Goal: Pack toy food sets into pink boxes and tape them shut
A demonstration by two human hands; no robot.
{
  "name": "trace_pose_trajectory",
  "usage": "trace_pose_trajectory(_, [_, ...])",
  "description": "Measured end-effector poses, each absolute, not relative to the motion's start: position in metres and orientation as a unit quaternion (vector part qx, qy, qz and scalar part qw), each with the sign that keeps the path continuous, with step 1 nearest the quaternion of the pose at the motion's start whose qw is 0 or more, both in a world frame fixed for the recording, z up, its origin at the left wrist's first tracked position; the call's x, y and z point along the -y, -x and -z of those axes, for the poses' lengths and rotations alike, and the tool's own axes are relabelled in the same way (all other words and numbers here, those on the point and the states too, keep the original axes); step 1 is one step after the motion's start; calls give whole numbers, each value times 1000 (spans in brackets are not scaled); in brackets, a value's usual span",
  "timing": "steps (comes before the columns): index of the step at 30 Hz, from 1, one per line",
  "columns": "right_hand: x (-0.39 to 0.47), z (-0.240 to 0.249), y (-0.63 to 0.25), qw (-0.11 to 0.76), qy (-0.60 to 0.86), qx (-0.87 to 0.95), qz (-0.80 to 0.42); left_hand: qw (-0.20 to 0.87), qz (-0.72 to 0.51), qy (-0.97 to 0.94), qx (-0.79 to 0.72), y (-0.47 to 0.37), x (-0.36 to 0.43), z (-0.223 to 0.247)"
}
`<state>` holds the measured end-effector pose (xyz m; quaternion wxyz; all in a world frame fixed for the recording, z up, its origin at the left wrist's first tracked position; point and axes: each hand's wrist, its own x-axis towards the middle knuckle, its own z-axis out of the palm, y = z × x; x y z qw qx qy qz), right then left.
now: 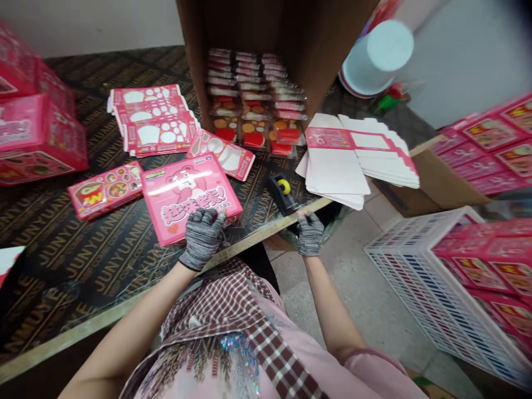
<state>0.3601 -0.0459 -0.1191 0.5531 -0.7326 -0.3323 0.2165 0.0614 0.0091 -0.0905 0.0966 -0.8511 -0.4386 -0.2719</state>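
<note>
A pink cartoon-bear carton [183, 191] lies flat near the table's front edge. My left hand [203, 235], in a grey striped glove with bare fingertips, grips its near right corner with curled fingers. To the right stands a black tape dispenser [281, 195] with a yellow-cored roll [284, 186]. My right hand [310, 233], gloved the same way, is at the dispenser's near end, just past the table edge. Its thumb and fingers pinch together where the tape comes off; the clear strip itself barely shows. A smaller printed box [106, 190] touches the carton's left side.
Flat pink die-cut sleeves [153, 119] are stacked behind the carton. An upright cardboard box [193, 61] holds rows of wrapped packets [253, 113]. White-and-pink card blanks [336, 160] overhang the table at right. Finished cartons fill a white basket [415, 266]; more boxes [41, 133] stand left.
</note>
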Motion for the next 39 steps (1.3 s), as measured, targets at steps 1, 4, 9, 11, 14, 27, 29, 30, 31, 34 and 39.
trace_pose_trajectory(1, [47,108,-343,551,706,347,-278,95,283,850,434,-57,-8,92])
trace_pose_trajectory(4, [46,78,-286,511,577,398,-497,103,318,848,411,-50,-8,96])
trace_pose_trajectory(9, [31,68,-229,478,456,392,-640,115,367,839,385,-43,-5,92])
trace_pose_trajectory(11, [27,78,-225,473,447,373,-661,105,368,846,372,-38,-4,90])
trace_pose_trajectory(14, [24,92,-226,467,451,360,-670,93,331,876,338,-33,-2,87])
trace_pose_trajectory(27, [32,85,-289,414,658,546,-313,82,257,858,437,-54,-9,94])
trace_pose_trajectory(29, [30,87,-337,439,737,491,-154,93,265,860,426,-50,-9,99])
trace_pose_trajectory(30, [27,90,-361,433,762,471,-100,95,272,860,422,-48,-9,101])
trace_pose_trajectory(31, [24,94,-382,417,780,461,-75,97,279,860,417,-47,-9,102])
trace_pose_trajectory(34, [10,109,-423,357,793,476,-128,105,298,860,401,-46,-10,103])
trace_pose_trajectory(39, [-13,127,-426,380,753,501,-193,93,288,860,412,-47,-10,102])
